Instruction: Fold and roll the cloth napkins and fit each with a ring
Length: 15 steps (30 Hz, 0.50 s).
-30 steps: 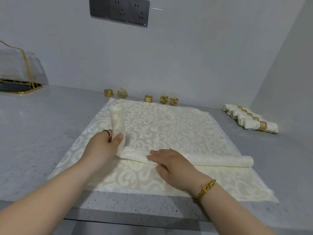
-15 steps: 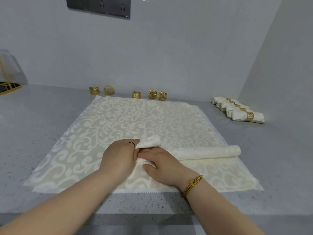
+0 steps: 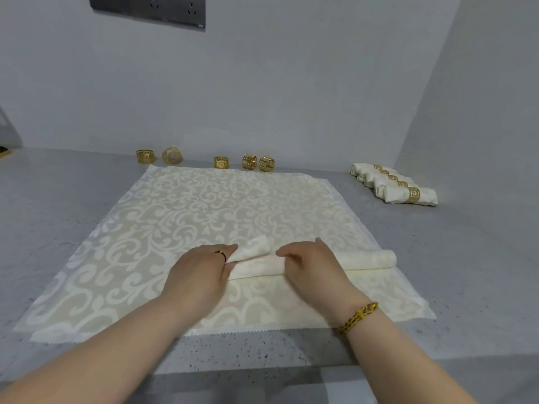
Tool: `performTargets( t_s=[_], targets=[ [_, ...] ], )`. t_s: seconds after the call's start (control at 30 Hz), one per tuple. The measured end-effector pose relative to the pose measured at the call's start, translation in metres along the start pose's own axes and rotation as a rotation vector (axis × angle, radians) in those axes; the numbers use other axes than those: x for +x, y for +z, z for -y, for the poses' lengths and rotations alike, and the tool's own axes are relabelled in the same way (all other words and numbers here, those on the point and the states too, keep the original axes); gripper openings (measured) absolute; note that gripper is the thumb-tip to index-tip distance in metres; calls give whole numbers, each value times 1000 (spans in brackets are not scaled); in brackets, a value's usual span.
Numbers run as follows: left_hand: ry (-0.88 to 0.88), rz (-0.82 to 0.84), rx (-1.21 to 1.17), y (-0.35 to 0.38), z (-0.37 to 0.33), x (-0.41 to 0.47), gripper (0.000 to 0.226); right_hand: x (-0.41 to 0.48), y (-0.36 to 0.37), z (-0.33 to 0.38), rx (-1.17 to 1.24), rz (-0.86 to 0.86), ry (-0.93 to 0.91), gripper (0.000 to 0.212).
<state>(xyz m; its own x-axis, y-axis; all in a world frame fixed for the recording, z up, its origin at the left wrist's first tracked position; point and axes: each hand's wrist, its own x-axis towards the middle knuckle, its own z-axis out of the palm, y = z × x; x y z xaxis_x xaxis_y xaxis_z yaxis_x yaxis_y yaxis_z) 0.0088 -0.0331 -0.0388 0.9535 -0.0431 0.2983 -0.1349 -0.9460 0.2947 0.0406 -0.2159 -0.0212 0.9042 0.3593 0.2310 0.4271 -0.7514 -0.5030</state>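
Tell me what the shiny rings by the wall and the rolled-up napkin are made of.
The rings look like gold-coloured metal: shiny, with cut-out patterns. The rolled napkin looks like woven cream cloth, soft and folding, with a swirl pattern.

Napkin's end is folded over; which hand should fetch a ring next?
Probably left: the rings sit beyond the left hand, while the right hand holds the rolled napkin at its middle, keeping it together.

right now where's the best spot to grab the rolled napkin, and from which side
Pinch the rolled napkin at its doubled-over left end, between the left hand and right hand, coming from above. The roll lies flat on the spread cloth, and one pinch there likely traps both layers; the single right end would probably sag.
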Motion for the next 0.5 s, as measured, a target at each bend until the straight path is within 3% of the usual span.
performTargets(
  t_s=[0.17,0.3,0.43,0.47,0.5],
  targets=[
    [67,-36,74,-5,-10,0,44,-5,-2,-19,71,113,45,33],
    [108,69,136,1,-24,3,49,-3,0,-21,93,94,50,33],
    [136,200,147,3,-31,4,72,-4,0,-21,84,95,41,33],
    [147,223,125,-1,-39,3,125,-5,0,-21,83,85,34,33],
    [150,334,193,2,-38,4,96,-5,0,-20,82,73,27,33]
  ],
)
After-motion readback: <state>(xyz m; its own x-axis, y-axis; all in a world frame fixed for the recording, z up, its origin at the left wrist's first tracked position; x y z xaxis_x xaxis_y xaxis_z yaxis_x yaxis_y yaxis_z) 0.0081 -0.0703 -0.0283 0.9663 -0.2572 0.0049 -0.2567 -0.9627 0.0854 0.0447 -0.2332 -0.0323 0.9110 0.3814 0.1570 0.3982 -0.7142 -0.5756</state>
